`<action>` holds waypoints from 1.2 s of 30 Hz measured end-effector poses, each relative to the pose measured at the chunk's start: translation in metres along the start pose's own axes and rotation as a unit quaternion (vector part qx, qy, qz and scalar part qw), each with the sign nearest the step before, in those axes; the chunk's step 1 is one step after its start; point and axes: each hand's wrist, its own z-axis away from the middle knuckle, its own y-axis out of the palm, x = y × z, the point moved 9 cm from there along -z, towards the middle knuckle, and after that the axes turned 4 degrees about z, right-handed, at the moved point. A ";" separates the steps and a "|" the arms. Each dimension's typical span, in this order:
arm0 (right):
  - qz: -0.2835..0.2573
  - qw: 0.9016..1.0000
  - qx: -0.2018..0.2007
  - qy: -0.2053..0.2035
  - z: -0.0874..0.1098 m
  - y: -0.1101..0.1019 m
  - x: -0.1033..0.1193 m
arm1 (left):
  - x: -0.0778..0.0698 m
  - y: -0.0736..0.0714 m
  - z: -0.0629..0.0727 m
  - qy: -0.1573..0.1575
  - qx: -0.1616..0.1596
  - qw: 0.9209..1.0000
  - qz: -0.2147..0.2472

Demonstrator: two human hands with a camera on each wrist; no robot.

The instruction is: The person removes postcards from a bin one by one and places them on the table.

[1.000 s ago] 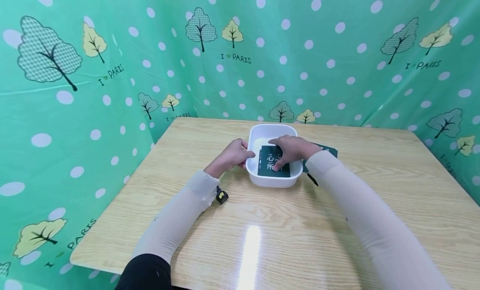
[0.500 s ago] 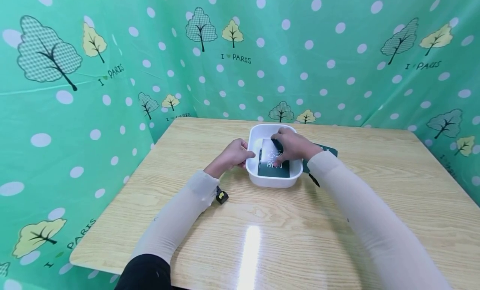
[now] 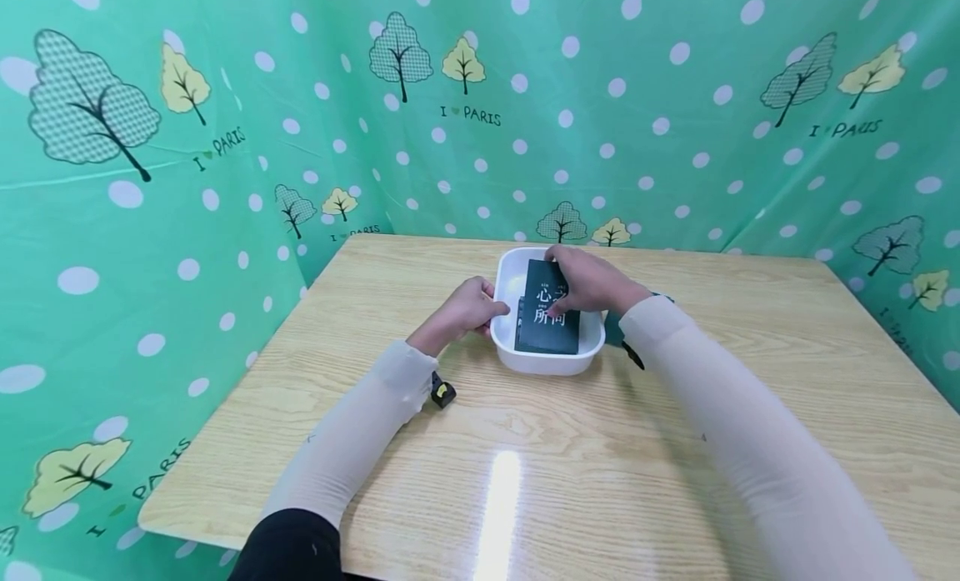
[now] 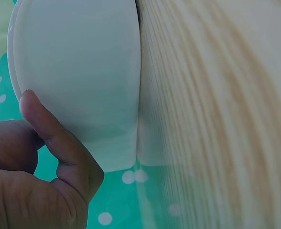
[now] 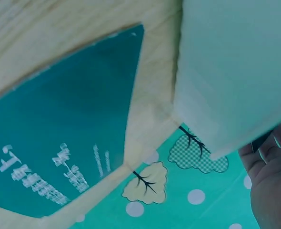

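Note:
A white plastic tub [image 3: 512,348] stands on the table with a dark green booklet [image 3: 543,335] in it, white characters on its cover. My right hand [image 3: 588,281] grips this booklet at its far right part, thumb over the cover; its far end is tilted up towards the tub's far rim. Another dark green piece [image 3: 521,314] shows under its left edge. My left hand [image 3: 472,306] holds the tub's left rim, thumb on top; in the left wrist view the thumb [image 4: 45,119] lies at the rim. The right wrist view catches the right hand [image 5: 276,176] beyond the tub wall.
Right of the tub, partly under my right wrist, another dark green booklet [image 5: 78,114] with white writing lies on the wooden table [image 3: 420,481]. A black wrist device [image 3: 442,391] sits by my left sleeve. A green curtain [image 3: 637,131] hangs behind the table.
My right hand has moved up and away, raising the booklet's far end inside the tub. The left hand keeps its hold on the rim, and the tub has stayed in place.

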 end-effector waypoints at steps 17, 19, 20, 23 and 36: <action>0.020 0.998 -0.021 -0.060 0.014 -0.031 0.020 | -0.002 0.002 -0.002 0.008 0.004 1.000 0.004; 0.013 0.998 -0.023 -0.062 0.014 -0.033 0.021 | -0.002 0.001 -0.001 0.006 0.002 1.000 0.002; 0.008 0.998 -0.027 -0.064 0.014 -0.034 0.021 | -0.002 0.001 -0.001 0.006 0.000 1.000 0.001; 0.002 0.997 -0.037 -0.065 0.012 -0.038 0.021 | -0.001 0.001 -0.001 0.004 -0.002 1.000 -0.001; 0.000 0.993 -0.102 -0.067 0.013 -0.062 0.019 | -0.001 0.000 0.000 0.001 -0.007 1.000 -0.008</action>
